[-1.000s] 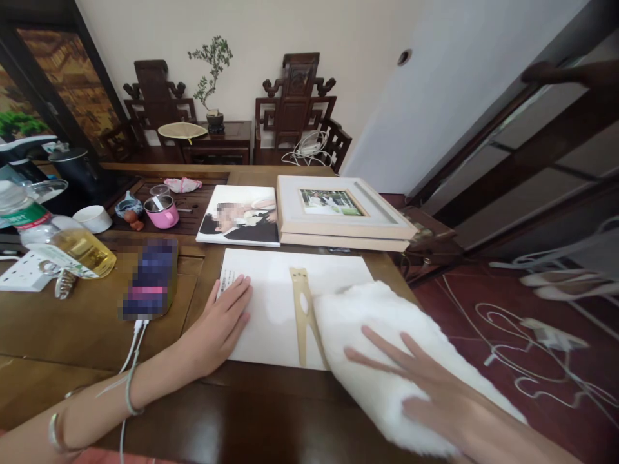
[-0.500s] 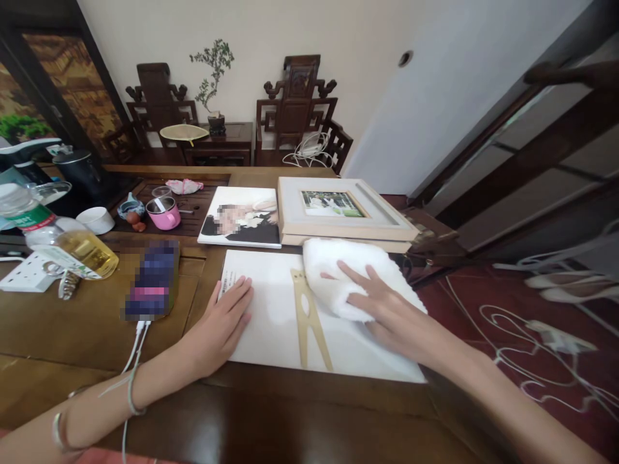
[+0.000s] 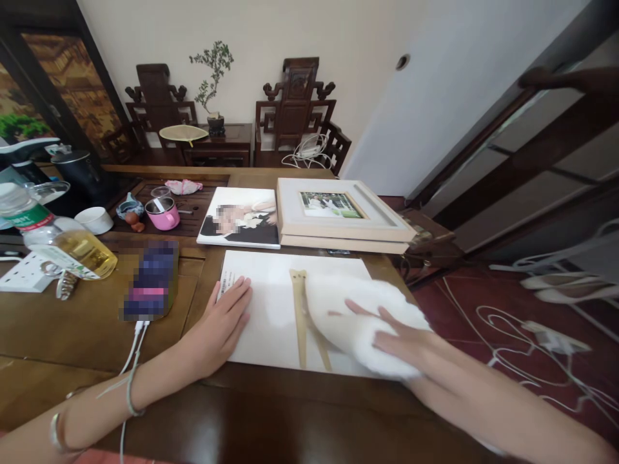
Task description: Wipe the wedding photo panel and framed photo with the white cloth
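A white flat board (image 3: 264, 309) lies on the dark wooden table, with a barcode label at its left edge and a gold forked strip (image 3: 298, 316) on its face. My left hand (image 3: 225, 322) rests flat on the board's left side, fingers stretched and apart, gripping nothing. My right hand (image 3: 411, 345) presses and holds a fluffy white cloth (image 3: 351, 303) over the board's right part. Motion blurs both the cloth and that hand, and the cloth covers part of the strip's right side.
Behind the board are a photo panel (image 3: 239, 222) and stacked framed pictures (image 3: 382, 212). To the left lie a phone (image 3: 151, 280) with white cables, a pink cup (image 3: 163, 214), a tipped bottle (image 3: 84, 251) and a power strip (image 3: 29, 274). The table's right edge drops to a red floor with cables.
My right hand has slid the white cloth right and toward me over the board, uncovering the board's far right part. My left hand has stayed in place.
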`<state>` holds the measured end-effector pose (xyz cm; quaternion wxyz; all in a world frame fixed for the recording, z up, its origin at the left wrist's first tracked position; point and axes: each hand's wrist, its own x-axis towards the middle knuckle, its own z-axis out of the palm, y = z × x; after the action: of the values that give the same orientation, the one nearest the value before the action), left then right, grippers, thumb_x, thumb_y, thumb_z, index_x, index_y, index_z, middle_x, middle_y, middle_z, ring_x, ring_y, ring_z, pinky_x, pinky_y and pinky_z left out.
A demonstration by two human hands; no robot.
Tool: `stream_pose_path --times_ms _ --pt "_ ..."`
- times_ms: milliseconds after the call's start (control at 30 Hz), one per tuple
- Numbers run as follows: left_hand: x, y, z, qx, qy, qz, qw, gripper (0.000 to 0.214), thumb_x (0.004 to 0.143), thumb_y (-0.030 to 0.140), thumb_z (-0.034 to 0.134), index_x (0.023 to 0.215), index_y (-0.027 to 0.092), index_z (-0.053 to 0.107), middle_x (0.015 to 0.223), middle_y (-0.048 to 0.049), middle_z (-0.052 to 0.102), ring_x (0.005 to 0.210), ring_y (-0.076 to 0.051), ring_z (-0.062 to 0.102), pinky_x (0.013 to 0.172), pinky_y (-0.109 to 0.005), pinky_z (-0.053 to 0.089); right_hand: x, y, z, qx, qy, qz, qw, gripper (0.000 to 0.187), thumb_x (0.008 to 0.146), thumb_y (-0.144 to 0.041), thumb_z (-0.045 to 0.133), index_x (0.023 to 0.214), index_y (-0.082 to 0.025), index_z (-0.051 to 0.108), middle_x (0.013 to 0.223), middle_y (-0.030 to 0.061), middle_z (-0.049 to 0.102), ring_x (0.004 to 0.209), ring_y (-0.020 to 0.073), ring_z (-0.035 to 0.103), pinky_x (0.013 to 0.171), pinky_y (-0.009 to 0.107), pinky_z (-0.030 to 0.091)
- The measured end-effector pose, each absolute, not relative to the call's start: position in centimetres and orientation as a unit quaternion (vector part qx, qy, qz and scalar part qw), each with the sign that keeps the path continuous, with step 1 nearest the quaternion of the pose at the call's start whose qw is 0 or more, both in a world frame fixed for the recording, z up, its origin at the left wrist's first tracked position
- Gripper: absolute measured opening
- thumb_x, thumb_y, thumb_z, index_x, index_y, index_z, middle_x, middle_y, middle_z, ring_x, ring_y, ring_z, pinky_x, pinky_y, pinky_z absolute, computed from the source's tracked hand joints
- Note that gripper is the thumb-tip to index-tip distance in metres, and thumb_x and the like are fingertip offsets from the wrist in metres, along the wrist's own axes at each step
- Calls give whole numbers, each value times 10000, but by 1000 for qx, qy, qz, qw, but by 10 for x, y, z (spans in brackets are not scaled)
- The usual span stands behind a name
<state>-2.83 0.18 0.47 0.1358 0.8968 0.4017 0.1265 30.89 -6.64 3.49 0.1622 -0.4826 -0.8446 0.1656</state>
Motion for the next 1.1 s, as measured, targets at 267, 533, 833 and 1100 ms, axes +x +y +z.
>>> stream_pose_path --times_ms 267,533,833,1100 --pt "-28 2 6 893 409 125 140 462 1002 224 263 1462 193 237 1519 -113 308 1424 -218 210 1159 -517 144 231 -11 25 -428 -895 53 114 485 572 70 365 934 -133 617 1457 167 390 1386 333 42 1071 678 172" --pt "-28 2 4 895 406 124 136 457 999 221 261 1454 178 261 1513 -123 317 1422 -219 215 1157 -518 144 228 -91 49 -311 -944 67 82 289 706 7 456 759 -229 615 1422 42 459 1348 347 277 1053 610 326" --pt "-29 2 2 899 398 129 130 459 1000 214 251 1457 170 253 1512 -127 318 1427 -212 200 1161 -511 137 213 -18 47 -418 -898 121 60 560 549 85 396 992 -154 641 1458 114 412 1394 336 136 1097 631 208" --pt "-28 2 4 901 397 119 124 463 996 198 242 1457 151 239 1508 -144 319 1428 -213 195 1156 -519 143 194 -13 31 -422 -905 30 55 458 649 52 481 1033 -126 655 1462 174 388 1370 444 142 1060 697 196"
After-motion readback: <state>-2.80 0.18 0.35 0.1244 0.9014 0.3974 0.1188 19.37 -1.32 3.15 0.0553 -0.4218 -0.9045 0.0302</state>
